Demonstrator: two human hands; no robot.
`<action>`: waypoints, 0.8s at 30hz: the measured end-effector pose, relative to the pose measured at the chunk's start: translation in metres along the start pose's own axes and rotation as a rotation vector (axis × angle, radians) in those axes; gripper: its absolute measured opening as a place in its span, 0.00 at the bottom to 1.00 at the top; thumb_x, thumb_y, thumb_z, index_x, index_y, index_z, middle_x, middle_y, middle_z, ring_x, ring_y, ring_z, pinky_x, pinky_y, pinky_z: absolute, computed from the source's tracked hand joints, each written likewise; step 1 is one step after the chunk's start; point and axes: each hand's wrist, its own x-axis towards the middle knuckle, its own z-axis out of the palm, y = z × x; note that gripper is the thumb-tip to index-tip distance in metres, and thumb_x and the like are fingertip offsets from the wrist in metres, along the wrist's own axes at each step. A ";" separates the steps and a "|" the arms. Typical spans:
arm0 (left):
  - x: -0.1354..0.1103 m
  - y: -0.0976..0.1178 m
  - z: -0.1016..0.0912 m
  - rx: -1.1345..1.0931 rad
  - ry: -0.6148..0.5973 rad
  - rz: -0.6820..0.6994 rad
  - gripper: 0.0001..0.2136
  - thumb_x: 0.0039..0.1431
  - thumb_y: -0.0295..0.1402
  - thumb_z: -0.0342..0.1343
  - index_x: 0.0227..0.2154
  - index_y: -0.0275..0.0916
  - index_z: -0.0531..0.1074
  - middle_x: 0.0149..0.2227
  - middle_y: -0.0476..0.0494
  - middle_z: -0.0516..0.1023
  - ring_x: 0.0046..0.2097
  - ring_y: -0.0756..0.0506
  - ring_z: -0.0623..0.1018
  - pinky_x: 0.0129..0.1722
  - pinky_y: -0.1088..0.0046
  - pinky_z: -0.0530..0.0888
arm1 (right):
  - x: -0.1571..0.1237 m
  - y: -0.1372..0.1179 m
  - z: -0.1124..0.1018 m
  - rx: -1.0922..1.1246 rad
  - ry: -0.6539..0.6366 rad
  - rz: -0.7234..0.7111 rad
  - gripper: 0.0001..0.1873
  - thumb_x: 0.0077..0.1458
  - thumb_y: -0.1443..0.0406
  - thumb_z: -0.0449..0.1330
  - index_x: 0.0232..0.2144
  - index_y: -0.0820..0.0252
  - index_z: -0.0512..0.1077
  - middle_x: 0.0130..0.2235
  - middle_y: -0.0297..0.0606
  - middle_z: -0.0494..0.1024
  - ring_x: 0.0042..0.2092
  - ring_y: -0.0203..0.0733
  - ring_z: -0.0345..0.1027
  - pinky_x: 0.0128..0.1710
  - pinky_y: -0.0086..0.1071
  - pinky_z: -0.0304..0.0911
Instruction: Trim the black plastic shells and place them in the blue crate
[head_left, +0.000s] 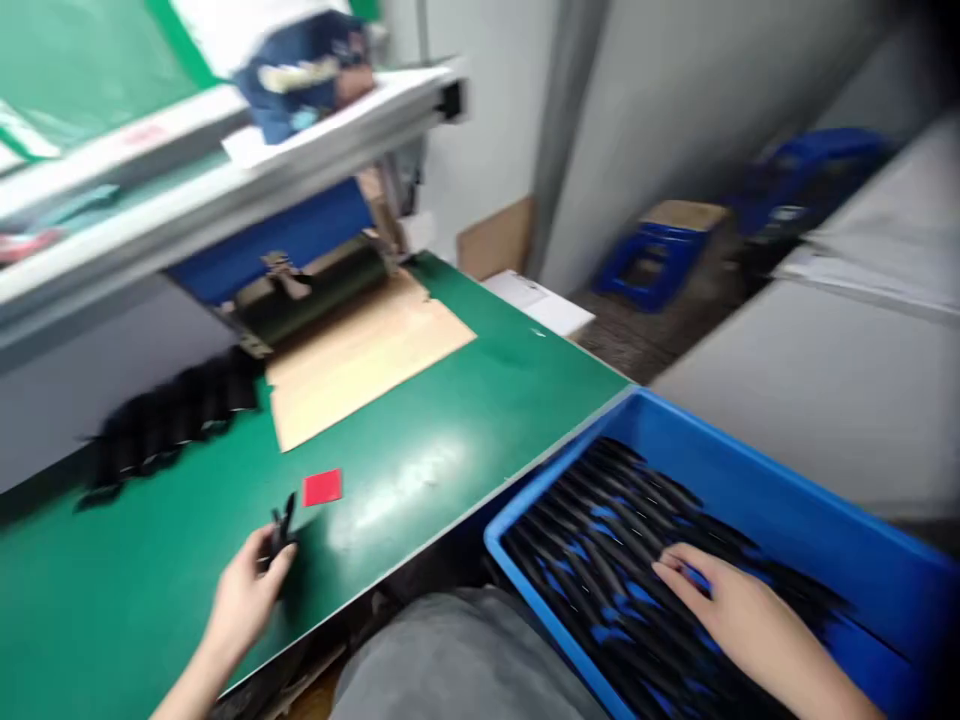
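My left hand [249, 588] is closed around a small black piece [283, 528] with thin ends sticking up, just above the green tabletop. Its exact kind is blurred. Beside it on the table lies a flat red square [322, 487]. My right hand [709, 595] is inside the blue bin [750, 465], over rows of long, slim black items [600, 540]. Its thumb and fingers are curled together, close to or touching those items. Whether one of them is pinched there I cannot make out.
A row of black pieces [176, 415] lies at the table's back left. A tan board [367, 355] rests before a dark roller [315, 295] beneath a white shelf [225, 170]. The bin stands against the green table's [450, 440] right edge. Blue stools [652, 260] stand behind.
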 end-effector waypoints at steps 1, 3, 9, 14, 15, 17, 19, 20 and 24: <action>-0.005 0.003 0.004 -0.102 -0.006 -0.003 0.19 0.45 0.44 0.62 0.38 0.40 0.74 0.37 0.45 0.79 0.41 0.39 0.75 0.39 0.67 0.70 | 0.009 -0.039 -0.003 0.133 0.030 -0.097 0.12 0.57 0.54 0.54 0.35 0.54 0.71 0.37 0.40 0.79 0.38 0.45 0.74 0.38 0.34 0.67; -0.020 0.014 0.014 -0.288 -0.051 -0.017 0.19 0.54 0.47 0.54 0.40 0.38 0.73 0.37 0.43 0.79 0.40 0.41 0.76 0.38 0.67 0.72 | 0.008 -0.128 -0.008 0.344 0.044 -0.315 0.14 0.58 0.53 0.54 0.37 0.54 0.71 0.39 0.40 0.78 0.41 0.45 0.72 0.42 0.34 0.67; -0.071 0.036 0.013 -1.157 -0.423 -0.212 0.16 0.57 0.36 0.56 0.48 0.40 0.71 0.44 0.40 0.76 0.42 0.43 0.76 0.43 0.66 0.71 | -0.052 -0.337 -0.008 0.507 -0.264 -0.860 0.16 0.60 0.55 0.55 0.48 0.52 0.68 0.36 0.34 0.74 0.36 0.37 0.68 0.37 0.29 0.64; -0.069 0.020 -0.018 -1.286 -0.505 -0.259 0.14 0.55 0.33 0.59 0.45 0.39 0.73 0.41 0.42 0.76 0.42 0.44 0.75 0.46 0.66 0.70 | -0.063 -0.379 0.011 0.396 -0.286 -1.000 0.13 0.62 0.56 0.53 0.46 0.51 0.70 0.31 0.33 0.73 0.33 0.37 0.65 0.33 0.30 0.58; -0.066 0.017 -0.023 -1.275 -0.494 -0.243 0.14 0.56 0.33 0.59 0.45 0.39 0.73 0.40 0.42 0.76 0.43 0.45 0.75 0.46 0.67 0.69 | -0.063 -0.382 0.014 0.383 -0.278 -1.011 0.12 0.62 0.57 0.53 0.43 0.52 0.71 0.30 0.33 0.72 0.32 0.37 0.64 0.33 0.30 0.57; -0.061 0.010 -0.031 -1.254 -0.454 -0.181 0.14 0.54 0.35 0.61 0.44 0.39 0.73 0.40 0.43 0.76 0.44 0.45 0.74 0.48 0.70 0.68 | -0.065 -0.388 0.019 0.386 -0.257 -0.979 0.11 0.62 0.57 0.52 0.33 0.56 0.70 0.28 0.32 0.71 0.31 0.35 0.63 0.32 0.30 0.55; -0.057 0.005 -0.038 -1.250 -0.408 -0.100 0.17 0.50 0.36 0.65 0.43 0.41 0.73 0.41 0.44 0.75 0.46 0.44 0.74 0.49 0.69 0.68 | -0.067 -0.396 0.020 0.400 -0.222 -0.914 0.16 0.61 0.53 0.53 0.28 0.58 0.66 0.27 0.31 0.69 0.30 0.35 0.61 0.32 0.30 0.54; -0.056 0.003 -0.041 -1.248 -0.389 -0.063 0.19 0.48 0.36 0.66 0.43 0.42 0.72 0.42 0.45 0.75 0.47 0.44 0.74 0.50 0.68 0.68 | -0.068 -0.400 0.019 0.391 -0.202 -0.897 0.18 0.60 0.50 0.52 0.29 0.58 0.65 0.28 0.32 0.69 0.31 0.36 0.61 0.32 0.31 0.54; -0.055 -0.002 -0.049 -1.200 -0.338 0.030 0.24 0.42 0.37 0.70 0.44 0.44 0.72 0.45 0.44 0.74 0.47 0.43 0.74 0.50 0.67 0.70 | -0.070 -0.416 0.012 0.242 -0.091 -1.006 0.30 0.56 0.40 0.44 0.43 0.57 0.66 0.34 0.36 0.69 0.35 0.41 0.60 0.35 0.34 0.52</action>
